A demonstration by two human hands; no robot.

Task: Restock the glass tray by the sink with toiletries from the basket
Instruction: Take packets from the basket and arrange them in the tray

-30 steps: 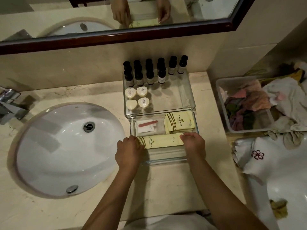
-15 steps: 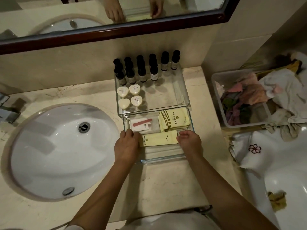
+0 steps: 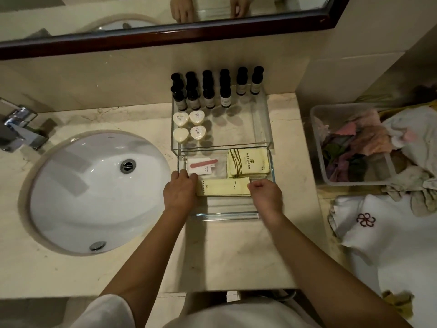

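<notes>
Long yellow packet (image 3: 223, 187) lies flat in front glass tray (image 3: 227, 216), on table right of sink (image 3: 94, 192). Left hand (image 3: 181, 191) has fingers curled on its left end; right hand (image 3: 266, 196) pinches its right end. Same tray: packet stack (image 3: 248, 162), nail file sachet (image 3: 201, 165). Rear tray (image 3: 262, 119): dark bottles (image 3: 209, 95), heart soaps (image 3: 189, 126).

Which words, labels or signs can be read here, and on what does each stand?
No text can be read.
Yellow packets: a pinwheel logo, characters blurred.
Bottles: labels too small.
Heart soaps: print too small.
Nail file card: print blurred.
White towel: embroidered flower emblem, no letters.
</notes>
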